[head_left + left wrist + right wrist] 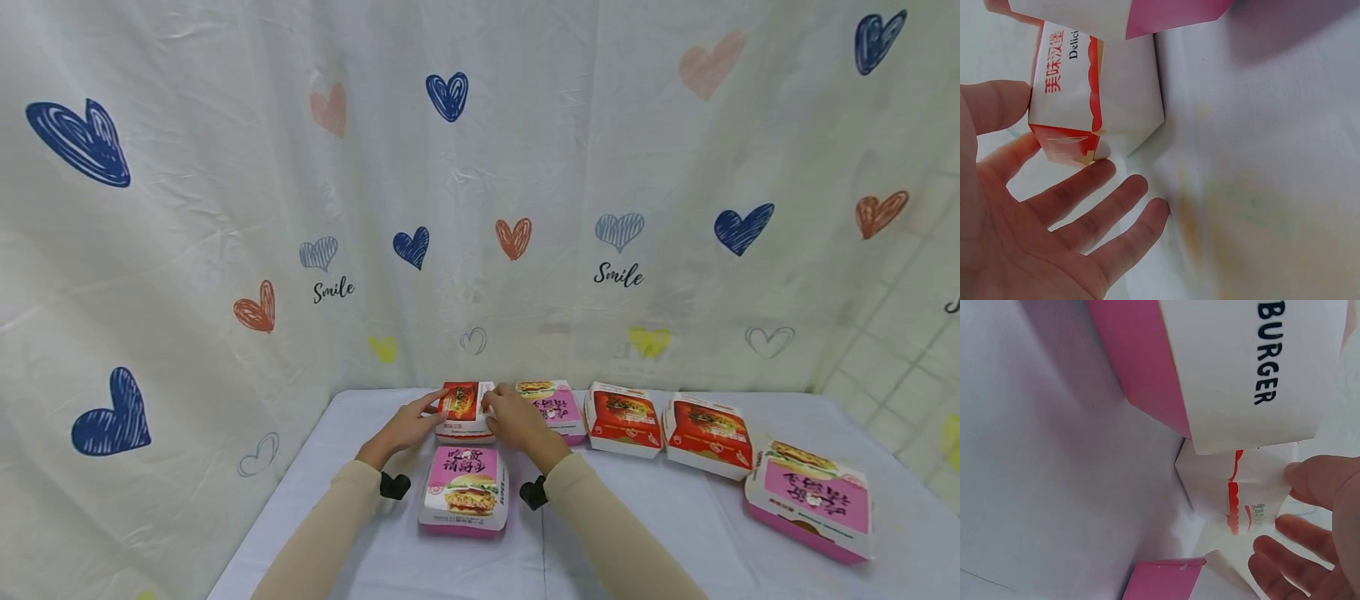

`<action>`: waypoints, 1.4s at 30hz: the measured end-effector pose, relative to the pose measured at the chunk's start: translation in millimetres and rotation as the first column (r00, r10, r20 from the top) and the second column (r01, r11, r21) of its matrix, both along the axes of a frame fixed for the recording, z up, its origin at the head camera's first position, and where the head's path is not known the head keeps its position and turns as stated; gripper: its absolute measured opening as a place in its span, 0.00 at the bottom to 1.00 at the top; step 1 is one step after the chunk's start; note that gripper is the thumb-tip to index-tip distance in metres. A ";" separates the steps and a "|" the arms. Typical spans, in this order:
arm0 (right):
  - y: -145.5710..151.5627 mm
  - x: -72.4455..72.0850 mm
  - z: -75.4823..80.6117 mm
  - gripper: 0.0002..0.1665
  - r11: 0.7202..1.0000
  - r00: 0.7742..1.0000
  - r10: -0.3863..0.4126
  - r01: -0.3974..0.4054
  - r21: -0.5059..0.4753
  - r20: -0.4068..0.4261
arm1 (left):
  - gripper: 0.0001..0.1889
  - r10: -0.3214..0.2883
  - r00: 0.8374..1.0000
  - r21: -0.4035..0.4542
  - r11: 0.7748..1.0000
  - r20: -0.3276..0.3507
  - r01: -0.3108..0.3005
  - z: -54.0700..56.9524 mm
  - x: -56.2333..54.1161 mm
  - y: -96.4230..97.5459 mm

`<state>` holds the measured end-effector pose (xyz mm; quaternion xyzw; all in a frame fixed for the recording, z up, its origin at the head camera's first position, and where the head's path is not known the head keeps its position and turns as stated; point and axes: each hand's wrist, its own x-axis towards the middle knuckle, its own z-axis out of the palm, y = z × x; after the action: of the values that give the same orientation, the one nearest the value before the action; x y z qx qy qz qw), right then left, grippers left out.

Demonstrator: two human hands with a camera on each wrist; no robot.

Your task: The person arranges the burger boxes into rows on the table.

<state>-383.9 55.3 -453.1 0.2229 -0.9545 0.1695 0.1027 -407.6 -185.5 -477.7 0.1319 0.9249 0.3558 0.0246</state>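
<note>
Red-and-white burger box (465, 417) sits at the far side of the white-covered surface (675, 508), lying flat, between the two hands; the left hand (405, 425), in a cream sleeve (322, 533), is at its left end; the left wrist view shows thumb and index at the box, the other fingers extended and spread apart. Directly before this box, toward the person, lies a pink-and-white box (465, 492), its burger picture on the near half of the lid. The right hand (522, 423) is at the right end of the red-and-white box; the right wrist view shows the thumb at its edge and the index at its corner, the remaining fingers loosely bent and holding nothing; the digits stand apart.

Just right of that hand lies a second pink-and-white carton (551, 404), partly hidden by it; next follow a red carton (624, 419) and another red carton (708, 435), side by side; at the far right, nearer the person, lies a pink carton (810, 500), set at an angle. A white curtain (555, 167) printed with hearts hangs behind.
</note>
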 end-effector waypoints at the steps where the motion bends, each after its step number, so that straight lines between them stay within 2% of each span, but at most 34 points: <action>1: -0.3 0.1 -0.1 0.10 1.000 1.000 0.001 -0.001 -0.002 0.002 | 0.29 0.001 1.000 -0.001 1.000 0.002 -0.001 0.3 0.0 -0.1; 9: -2.4 -0.6 1.9 0.10 1.000 1.000 0.010 -0.010 0.001 0.030 | 0.26 -0.013 0.999 0.012 1.000 -0.044 0.014 -1.8 -5.0 -0.2; 17: -4.2 -2.4 3.7 0.19 1.000 0.999 0.008 -0.009 0.022 0.040 | 0.24 -0.018 0.997 0.011 1.000 -0.074 0.019 -0.1 -3.8 0.6; 34: -6.7 -8.7 -0.6 0.20 0.999 0.991 -0.013 0.009 0.031 0.131 | 0.17 0.058 0.996 0.025 0.998 -0.069 -0.057 -1.0 -1.6 3.4; 42: -5.8 -9.2 0.6 0.35 1.000 0.979 -0.025 0.027 -0.005 0.203 | 0.20 0.050 0.993 0.018 0.999 -0.109 -0.049 -3.8 -6.2 5.8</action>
<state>-393.0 49.5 -452.5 0.1914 -0.9622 0.1936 0.0077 -413.8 -179.7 -481.5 0.1284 0.9251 0.3557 -0.0357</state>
